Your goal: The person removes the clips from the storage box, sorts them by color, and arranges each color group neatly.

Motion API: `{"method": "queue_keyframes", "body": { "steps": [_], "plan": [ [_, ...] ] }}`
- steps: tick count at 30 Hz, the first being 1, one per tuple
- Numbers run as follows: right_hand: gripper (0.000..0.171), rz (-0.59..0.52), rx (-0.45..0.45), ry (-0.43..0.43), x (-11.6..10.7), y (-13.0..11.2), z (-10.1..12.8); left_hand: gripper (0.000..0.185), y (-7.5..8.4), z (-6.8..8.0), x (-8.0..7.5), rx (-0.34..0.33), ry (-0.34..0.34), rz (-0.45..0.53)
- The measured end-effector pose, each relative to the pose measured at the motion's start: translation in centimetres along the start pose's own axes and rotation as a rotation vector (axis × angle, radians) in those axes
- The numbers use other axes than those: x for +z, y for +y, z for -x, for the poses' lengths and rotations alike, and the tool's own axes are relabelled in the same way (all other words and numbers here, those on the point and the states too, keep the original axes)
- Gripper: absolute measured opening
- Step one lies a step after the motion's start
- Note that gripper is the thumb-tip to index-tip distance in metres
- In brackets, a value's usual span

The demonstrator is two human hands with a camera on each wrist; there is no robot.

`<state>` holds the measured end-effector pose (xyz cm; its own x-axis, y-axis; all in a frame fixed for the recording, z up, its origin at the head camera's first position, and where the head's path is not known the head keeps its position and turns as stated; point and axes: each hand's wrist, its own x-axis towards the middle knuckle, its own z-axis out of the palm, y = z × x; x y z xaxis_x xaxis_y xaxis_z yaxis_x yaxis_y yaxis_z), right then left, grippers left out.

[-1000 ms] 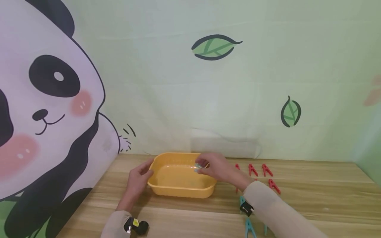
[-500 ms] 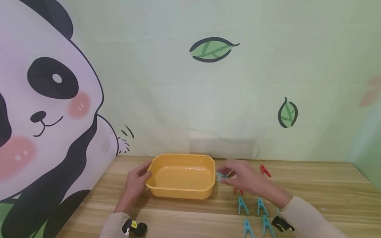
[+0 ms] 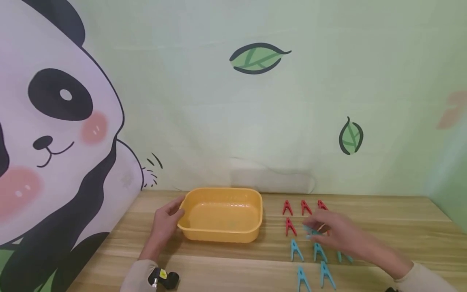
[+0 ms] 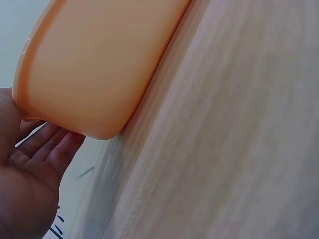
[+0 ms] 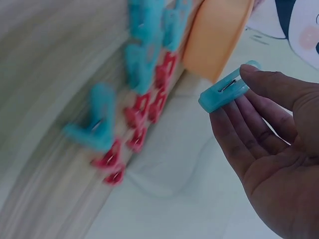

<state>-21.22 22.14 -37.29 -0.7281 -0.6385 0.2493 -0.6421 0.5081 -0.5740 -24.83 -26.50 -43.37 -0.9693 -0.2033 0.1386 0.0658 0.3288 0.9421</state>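
Left hand (image 3: 166, 221): rests against the left end of the yellow basket (image 3: 221, 215), fingers relaxed and nearly straight, thumb on the rim.
Right hand (image 3: 333, 235): pinches one blue clothespin (image 5: 227, 89) between thumb and fingertips, low over the desk (image 3: 383, 227).
Blue clothespin: held at 3 o'clock from the basket, just above the other pins.
Red clothespins (image 3: 303, 209): in rows at 12 o'clock from the right hand.
Blue clothespins (image 3: 313, 263): lying at 6 o'clock from it.
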Motion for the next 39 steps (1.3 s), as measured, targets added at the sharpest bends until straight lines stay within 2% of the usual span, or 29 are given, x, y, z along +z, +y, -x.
{"method": "queue_keyframes", "body": {
  "steps": [3, 9, 13, 16, 17, 21, 23, 25, 28, 32, 35, 37, 39],
  "plan": [
    [0.033, 0.012, 0.016, -0.008, -0.5, 0.6, 1.2, 0.047, 0.1, 0.0, 0.0, 0.001, 0.003, 0.003],
    [0.028, 0.008, 0.067, -0.078, -1.3, 1.3, 3.1, 0.047, 0.1, 0.1, 0.1, 0.001, 0.004, 0.004],
    [0.027, 0.016, 0.066, -0.115, -1.6, 1.6, 4.0, 0.048, 0.1, 0.2, 0.1, -0.008, -0.002, 0.007],
    [0.028, 0.031, 0.022, -0.117, -1.3, 2.0, 4.9, 0.048, 0.0, 0.2, 0.0, -0.012, -0.008, 0.007],
    [0.029, 0.043, -0.017, -0.109, -1.2, 2.1, 5.2, 0.048, 0.0, 0.1, 0.0, -0.010, -0.010, 0.008],
    [0.028, 0.081, -0.060, -0.127, -0.7, 2.0, 6.6, 0.048, -0.1, 0.0, 0.0, -0.023, -0.017, 0.013],
    [0.029, 0.026, -0.009, -0.183, -0.6, 1.7, 7.1, 0.049, -0.1, 0.0, 0.0, -0.025, -0.020, 0.012],
    [0.030, -0.056, 0.081, -0.243, -0.4, 1.4, 7.6, 0.048, 0.0, 0.0, 0.0, -0.022, -0.019, 0.009],
    [0.031, -0.137, 0.144, -0.290, -0.2, 1.2, 8.0, 0.048, 0.2, 0.1, -0.1, -0.011, -0.013, 0.011],
    [0.022, -0.082, 0.026, -0.270, 0.2, 1.7, 8.4, 0.047, 0.3, 0.2, -0.1, -0.002, -0.012, 0.012],
    [0.020, -0.055, -0.018, -0.268, 0.4, 2.1, 8.6, 0.047, 0.3, 0.2, -0.1, 0.003, -0.016, 0.013],
    [0.019, -0.050, -0.008, -0.286, 0.4, 2.3, 8.6, 0.047, 0.2, 0.2, -0.1, 0.004, -0.016, 0.015],
    [0.019, -0.054, 0.039, -0.315, 0.2, 2.3, 8.6, 0.047, 0.2, 0.2, -0.1, 0.004, -0.018, 0.014]
  ]
}}
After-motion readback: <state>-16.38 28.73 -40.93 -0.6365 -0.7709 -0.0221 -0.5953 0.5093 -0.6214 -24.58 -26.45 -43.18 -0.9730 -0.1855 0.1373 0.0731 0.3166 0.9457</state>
